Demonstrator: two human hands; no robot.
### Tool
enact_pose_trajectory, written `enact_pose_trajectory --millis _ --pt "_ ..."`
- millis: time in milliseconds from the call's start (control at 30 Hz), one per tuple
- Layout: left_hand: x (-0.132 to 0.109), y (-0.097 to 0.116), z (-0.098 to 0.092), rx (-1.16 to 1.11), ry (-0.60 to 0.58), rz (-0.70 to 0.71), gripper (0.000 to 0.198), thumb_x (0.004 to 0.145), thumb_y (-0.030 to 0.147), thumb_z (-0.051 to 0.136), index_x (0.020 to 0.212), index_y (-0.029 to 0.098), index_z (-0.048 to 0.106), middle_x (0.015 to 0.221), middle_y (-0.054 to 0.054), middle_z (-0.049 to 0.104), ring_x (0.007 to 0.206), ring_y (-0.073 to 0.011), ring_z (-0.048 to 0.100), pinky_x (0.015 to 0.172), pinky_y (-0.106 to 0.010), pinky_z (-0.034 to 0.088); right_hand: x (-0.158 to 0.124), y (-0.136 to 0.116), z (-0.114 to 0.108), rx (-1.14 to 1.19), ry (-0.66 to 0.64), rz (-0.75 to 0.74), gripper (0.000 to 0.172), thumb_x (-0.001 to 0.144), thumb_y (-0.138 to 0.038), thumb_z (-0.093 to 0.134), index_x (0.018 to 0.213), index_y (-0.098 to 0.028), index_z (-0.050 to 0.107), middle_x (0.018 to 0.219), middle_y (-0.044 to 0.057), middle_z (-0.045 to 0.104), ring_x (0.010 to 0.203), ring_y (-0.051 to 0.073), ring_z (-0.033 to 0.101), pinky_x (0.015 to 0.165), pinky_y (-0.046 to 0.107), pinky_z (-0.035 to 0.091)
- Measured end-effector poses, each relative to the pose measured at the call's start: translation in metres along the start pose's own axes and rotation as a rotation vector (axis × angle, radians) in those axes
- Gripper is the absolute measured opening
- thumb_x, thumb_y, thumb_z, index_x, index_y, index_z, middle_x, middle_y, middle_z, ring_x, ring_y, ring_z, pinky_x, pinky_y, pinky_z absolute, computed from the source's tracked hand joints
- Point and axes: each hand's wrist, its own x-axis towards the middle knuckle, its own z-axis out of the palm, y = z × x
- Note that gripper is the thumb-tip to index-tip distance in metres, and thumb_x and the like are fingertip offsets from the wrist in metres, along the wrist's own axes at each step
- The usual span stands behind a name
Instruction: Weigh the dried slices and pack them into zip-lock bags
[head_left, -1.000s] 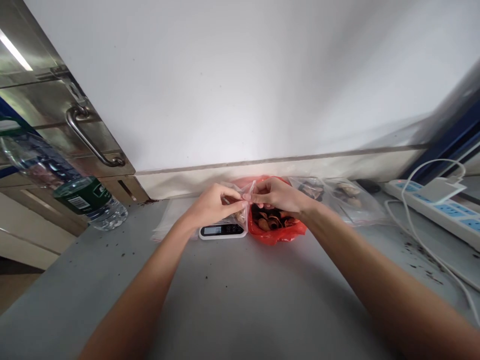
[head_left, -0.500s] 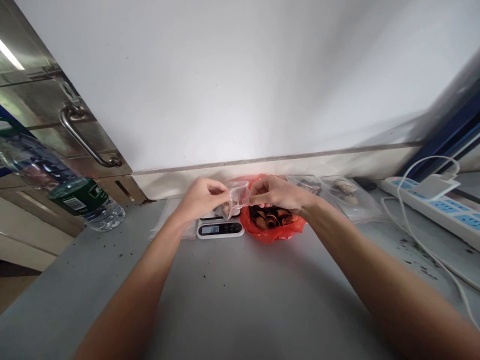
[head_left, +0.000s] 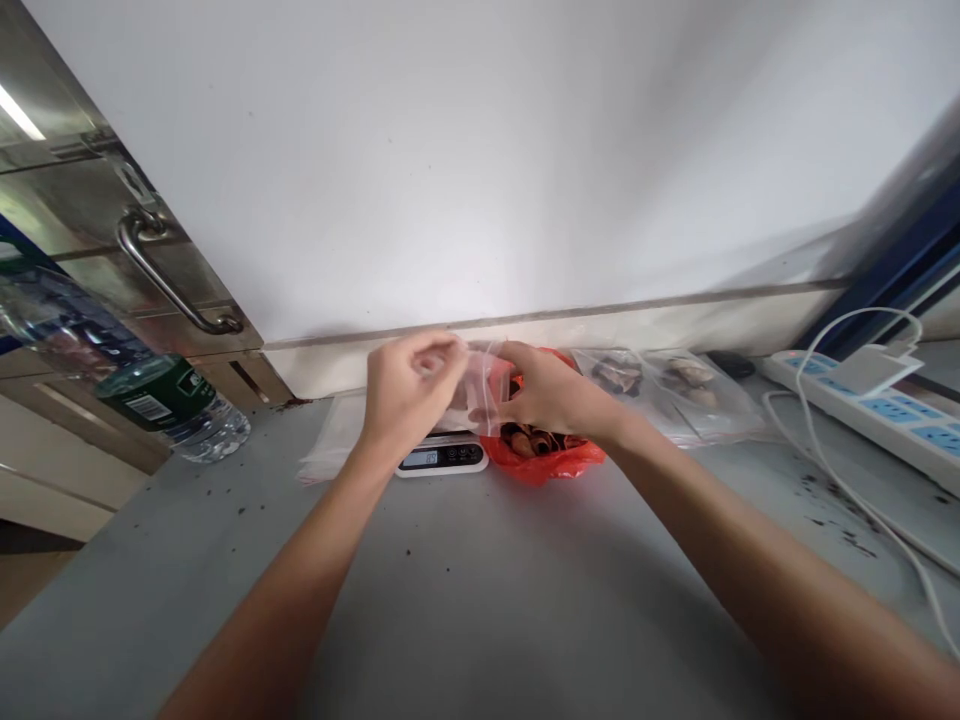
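Note:
Between my hands a small clear plastic bag (head_left: 480,388) with brownish pieces in it hangs over the kitchen scale (head_left: 469,458), whose display is lit. The fingers of my left hand (head_left: 409,392) are closed on the bag's left side. My right hand (head_left: 556,394) grips its right side, thumb and fingers curled at the edge. Below the right hand sits an open red plastic bag (head_left: 551,470) holding dark dried curled slices (head_left: 531,440). The scale's platform is mostly hidden by the left hand and the clear bag.
Flat clear bags (head_left: 330,440) lie left of the scale. Filled clear bags (head_left: 694,385) rest at the right, near a power strip (head_left: 904,425) and white cable (head_left: 832,490). A large water bottle (head_left: 165,395) stands at the left. A white wall (head_left: 480,170) rises behind the grey table (head_left: 480,600).
Both hands have risen slightly with the clear bag, which now looks more spread and nearer upright. The right hand has opened its grip wider around the bag's edge.

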Motion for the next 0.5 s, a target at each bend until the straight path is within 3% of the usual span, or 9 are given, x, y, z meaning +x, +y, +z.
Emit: enact_pose_trajectory --millis 67,100,167,233,333,400,500 --pt "0.005 -0.01 -0.001 0.024 0.152 -0.059 0.018 0.089 0.023 0.063 0.098 0.02 0.078 0.116 -0.008 0.079 0.117 -0.0272 0.068 0.099 -0.037 0.054 -0.001 0.003 -0.009 0.006 -0.016 -0.035 0.078 0.075 -0.024 0.081 0.149 -0.027 0.057 0.129 0.008 0.071 0.114 0.028 0.068 0.099 0.044 0.056" --pt "0.008 -0.015 -0.002 -0.012 0.167 -0.163 0.023 0.09 0.023 0.065 0.11 0.021 0.076 0.128 -0.008 0.075 0.122 -0.0282 0.066 0.102 -0.039 0.053 -0.001 0.005 -0.014 0.016 -0.016 -0.058 0.085 0.075 -0.027 0.081 0.154 -0.027 0.051 0.132 0.009 0.07 0.116 0.028 0.067 0.1 0.045 0.056" --pt "0.012 -0.024 -0.003 -0.222 0.041 -0.445 0.037 0.096 0.029 0.064 0.133 0.025 0.067 0.133 -0.01 0.072 0.115 -0.0281 0.071 0.096 -0.042 0.057 -0.002 0.008 -0.025 0.052 -0.025 -0.098 0.094 0.077 -0.035 0.081 0.161 -0.026 0.041 0.131 0.01 0.07 0.113 0.03 0.068 0.098 0.047 0.057" --pt "0.013 -0.03 -0.003 -0.476 -0.123 -0.625 0.044 0.098 0.029 0.064 0.142 0.025 0.06 0.12 -0.011 0.077 0.099 -0.0258 0.075 0.088 -0.04 0.059 -0.004 0.01 -0.038 0.107 -0.062 -0.13 0.099 0.08 -0.041 0.079 0.165 -0.025 0.031 0.121 0.009 0.074 0.11 0.03 0.07 0.097 0.048 0.058" --pt "0.013 -0.035 0.003 -0.664 -0.223 -0.653 0.028 0.096 0.023 0.068 0.123 0.021 0.07 0.102 -0.009 0.08 0.091 -0.021 0.075 0.082 -0.032 0.057 -0.009 0.012 -0.055 0.142 -0.137 -0.173 0.102 0.081 -0.045 0.078 0.166 -0.023 0.026 0.112 0.008 0.076 0.109 0.03 0.071 0.101 0.05 0.057" --pt "0.014 -0.035 0.01 -0.709 -0.231 -0.634 0.013 0.094 0.026 0.072 0.105 0.02 0.076 0.098 -0.007 0.081 0.093 -0.0201 0.075 0.084 -0.029 0.056 -0.013 0.013 -0.062 0.178 -0.161 -0.202 0.102 0.082 -0.047 0.078 0.165 -0.024 0.025 0.121 0.01 0.073 0.11 0.03 0.071 0.101 0.05 0.058" --pt "0.017 -0.032 0.02 -0.872 -0.285 -0.654 0.011 0.093 0.03 0.072 0.091 0.02 0.076 0.091 -0.005 0.08 0.093 -0.0214 0.074 0.088 -0.033 0.057 -0.016 0.013 -0.067 0.268 -0.142 -0.242 0.105 0.084 -0.051 0.077 0.167 -0.025 0.018 0.135 0.013 0.067 0.116 0.029 0.069 0.098 0.049 0.06"
